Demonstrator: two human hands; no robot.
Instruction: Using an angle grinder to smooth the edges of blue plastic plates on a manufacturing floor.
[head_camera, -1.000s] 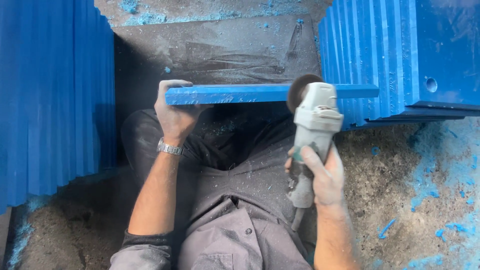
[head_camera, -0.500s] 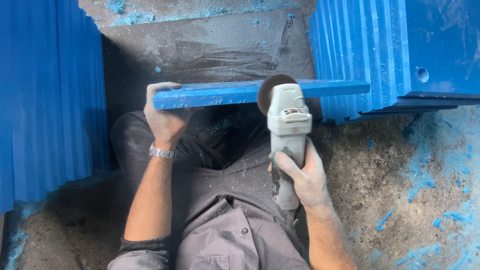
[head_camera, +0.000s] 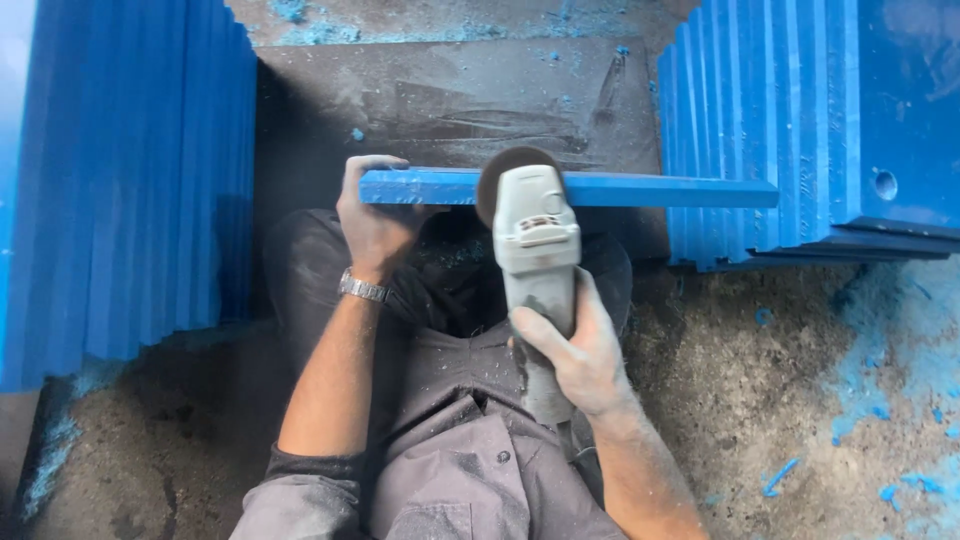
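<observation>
The left hand was closed around the left end of a long, flat blue plastic board, which stood on its narrow edge and lay across the person's lap, its right end reaching the stack of blue plastic boards on the right. A metal wristwatch sat on the left wrist. The right hand was clamped around the body of a grey angle grinder with a dark round disc, and the disc touched the upper edge of the board near its middle. The board's edge looked smooth and matte, with small rough marks near the left end. The person wore a grey shirt and dark trousers, both dusted with fine pale and blue particles. On the left stood another stack of blue plastic boards, set on edge so that their sides formed a ribbed wall. Behind the board lay a dark, flat, dusty sheet with scratch marks. The concrete floor was rough and brownish, with blue shavings and blue powder scattered, mostly at the right side.
</observation>
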